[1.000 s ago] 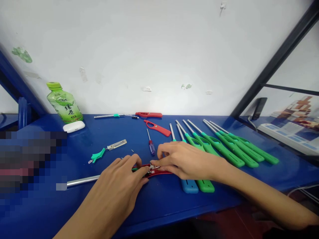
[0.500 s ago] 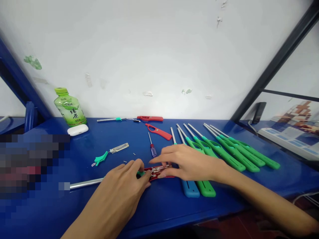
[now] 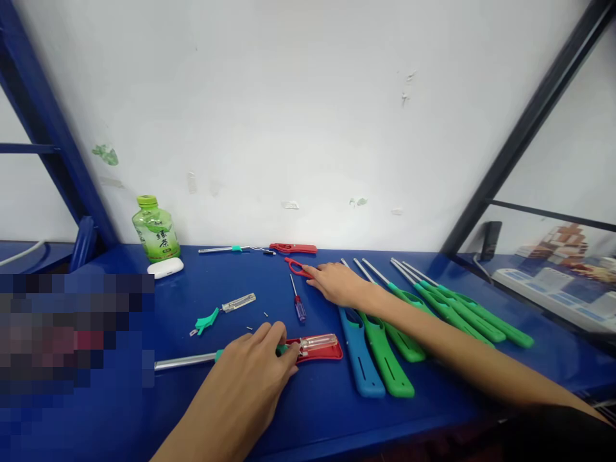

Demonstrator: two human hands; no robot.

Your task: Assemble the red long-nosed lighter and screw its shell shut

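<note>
My left hand (image 3: 255, 369) presses down on a long lighter with a metal tube (image 3: 185, 362) and an opened red half-shell body (image 3: 317, 347) whose clear tank shows. Its fingers are bent onto the lighter's neck. My right hand (image 3: 337, 282) is stretched forward over a loose red shell cover (image 3: 294, 265), fingertips on it; whether it grips it is unclear. A small screwdriver (image 3: 298, 303) with a purple handle lies between my hands.
Several assembled green lighters (image 3: 452, 308) and a blue one (image 3: 359, 353) lie in a row at the right on the blue bench (image 3: 308, 417). A green trigger part (image 3: 206, 319), another red shell (image 3: 293, 248), a green tea bottle (image 3: 156, 230) and a white earbud case (image 3: 165, 267) lie farther back.
My right hand left the open red lighter and reached forward to the red cover near the back. My left hand stayed on the lighter. The camera tilted up.
</note>
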